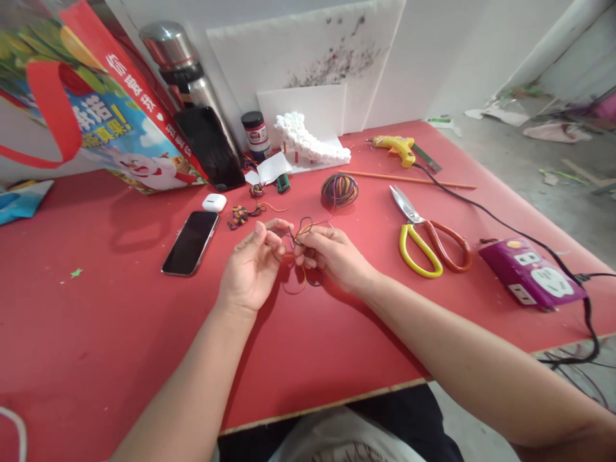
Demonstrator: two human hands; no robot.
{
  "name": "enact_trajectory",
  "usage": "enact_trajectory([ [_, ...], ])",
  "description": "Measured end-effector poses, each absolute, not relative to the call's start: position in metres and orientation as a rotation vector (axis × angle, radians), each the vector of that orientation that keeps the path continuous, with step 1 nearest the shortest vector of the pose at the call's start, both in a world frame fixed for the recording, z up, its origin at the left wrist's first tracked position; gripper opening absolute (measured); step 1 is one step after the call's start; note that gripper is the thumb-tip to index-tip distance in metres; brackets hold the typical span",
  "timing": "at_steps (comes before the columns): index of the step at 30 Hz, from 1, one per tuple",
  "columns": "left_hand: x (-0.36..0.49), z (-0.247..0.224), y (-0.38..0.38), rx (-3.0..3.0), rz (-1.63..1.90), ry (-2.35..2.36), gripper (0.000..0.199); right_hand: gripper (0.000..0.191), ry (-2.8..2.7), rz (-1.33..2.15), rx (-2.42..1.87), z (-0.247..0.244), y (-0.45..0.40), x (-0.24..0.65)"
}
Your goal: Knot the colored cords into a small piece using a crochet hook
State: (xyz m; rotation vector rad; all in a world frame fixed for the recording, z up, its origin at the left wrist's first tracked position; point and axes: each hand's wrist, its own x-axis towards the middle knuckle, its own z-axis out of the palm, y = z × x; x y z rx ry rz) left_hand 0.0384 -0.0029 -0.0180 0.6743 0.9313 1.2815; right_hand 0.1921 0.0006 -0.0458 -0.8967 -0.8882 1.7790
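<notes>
Left hand [251, 266]: curled at yarn [306, 219], grip unclear | right hand [334, 255]: pinching yarn, its crossing partly hidden

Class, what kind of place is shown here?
Probably a craft workspace: a yellow glue gun, large scissors and a ball of multicoloured yarn lie on the red tabletop.

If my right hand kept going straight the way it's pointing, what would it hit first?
Beyond the thin cords it holds, your right hand would probably meet your left hand first, though their exact depths are unclear.
</notes>
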Motion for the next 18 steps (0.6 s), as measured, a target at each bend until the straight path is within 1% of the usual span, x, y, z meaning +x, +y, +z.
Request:
enact_trajectory([
  [3,0.038,-0.020,0.000,0.607,1.259,0.937,0.031,0.024,-0.954,1.756,-0.904,-0.045,0.000,0.192],
  [5,0.037,-0.025,0.000,0.667,1.250,1.005,0.028,0.026,-0.980,1.742,-0.913,-0.045,-0.001,0.192],
  [9,0.034,-0.034,-0.003,1.082,1.393,1.235,0.021,0.026,-1.038,1.689,-0.935,-0.045,-0.001,0.193],
  [12,0.031,-0.034,-0.005,1.336,1.520,1.242,0.020,0.026,-1.065,1.678,-0.960,-0.046,-0.001,0.194],
  [14,0.031,-0.030,-0.004,1.267,1.521,1.152,0.024,0.027,-1.076,1.683,-0.974,-0.047,-0.001,0.195],
  [18,0.035,-0.021,-0.001,0.769,1.347,0.938,0.037,0.027,-1.112,1.716,-0.961,-0.049,-0.002,0.194],
])
